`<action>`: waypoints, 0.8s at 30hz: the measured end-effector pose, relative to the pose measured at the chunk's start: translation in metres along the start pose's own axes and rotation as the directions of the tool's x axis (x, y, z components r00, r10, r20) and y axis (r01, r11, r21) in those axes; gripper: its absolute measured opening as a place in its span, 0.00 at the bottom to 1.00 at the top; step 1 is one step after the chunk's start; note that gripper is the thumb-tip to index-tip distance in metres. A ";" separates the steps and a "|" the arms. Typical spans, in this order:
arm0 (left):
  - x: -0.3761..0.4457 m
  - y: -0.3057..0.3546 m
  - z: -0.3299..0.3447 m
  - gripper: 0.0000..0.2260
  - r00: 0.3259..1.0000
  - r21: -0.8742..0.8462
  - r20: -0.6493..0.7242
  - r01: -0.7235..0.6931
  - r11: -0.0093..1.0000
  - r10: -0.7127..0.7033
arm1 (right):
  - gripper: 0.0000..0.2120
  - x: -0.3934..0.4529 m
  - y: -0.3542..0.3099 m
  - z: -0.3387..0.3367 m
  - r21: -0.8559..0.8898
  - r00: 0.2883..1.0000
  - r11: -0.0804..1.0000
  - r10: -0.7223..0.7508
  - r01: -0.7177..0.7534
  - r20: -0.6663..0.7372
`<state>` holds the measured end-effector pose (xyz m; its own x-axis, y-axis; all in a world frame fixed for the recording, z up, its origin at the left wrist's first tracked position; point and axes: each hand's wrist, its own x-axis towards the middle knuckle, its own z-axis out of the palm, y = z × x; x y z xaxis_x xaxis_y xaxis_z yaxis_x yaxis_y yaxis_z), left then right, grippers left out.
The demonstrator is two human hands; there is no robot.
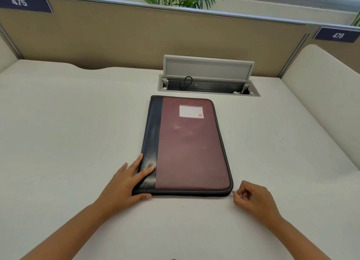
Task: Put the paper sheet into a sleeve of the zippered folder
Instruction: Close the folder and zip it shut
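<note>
Head view: folder (191,146), maroon with a dark spine strip, lies closed and flat on the desk (58,123). Left hand (124,183) rests with straight fingers on the spine strip, its thumb against the near edge. Right hand (253,198) sits just right of the near right corner, fingers curled, pinching something small at the zipper; too small to tell. Beyond the folder, a cable box (208,78) stands open.

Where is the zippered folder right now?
In the head view the zippered folder lies closed mid-desk, just in front of the open cable box, between the left hand and right hand.
</note>
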<state>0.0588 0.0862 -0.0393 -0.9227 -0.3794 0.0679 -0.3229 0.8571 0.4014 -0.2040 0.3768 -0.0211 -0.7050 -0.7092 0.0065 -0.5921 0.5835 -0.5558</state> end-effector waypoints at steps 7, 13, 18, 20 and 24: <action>-0.006 -0.002 0.000 0.28 0.999 0.006 -0.020 -0.040 0.999 0.040 | 0.16 0.018 -0.002 -0.001 -0.006 0.999 1.000 0.024 -0.025 -0.032; -0.005 -0.004 0.001 0.27 0.999 -0.036 -0.021 -0.027 0.999 0.026 | 0.13 0.052 -0.002 -0.005 -0.059 1.000 0.998 0.012 -0.013 -0.010; -0.007 -0.006 0.002 0.28 1.000 -0.036 -0.017 -0.019 0.999 0.019 | 0.08 0.082 -0.007 -0.008 -0.055 1.000 0.998 0.016 -0.015 0.007; -0.006 -0.005 0.000 0.28 0.999 -0.041 -0.023 -0.032 0.999 0.031 | 0.08 0.093 -0.009 -0.007 -0.058 1.000 0.998 0.020 -0.020 0.002; -0.006 -0.006 0.001 0.28 1.000 -0.051 -0.012 -0.017 0.999 0.017 | 0.08 0.119 -0.013 -0.005 -0.076 0.999 0.997 0.034 -0.035 -0.013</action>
<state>0.0665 0.0839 -0.0429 -0.9254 -0.3691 0.0855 -0.2957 0.8448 0.4460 -0.2822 0.2863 -0.0087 -0.7297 -0.6838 -0.0018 -0.5950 0.6362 -0.4912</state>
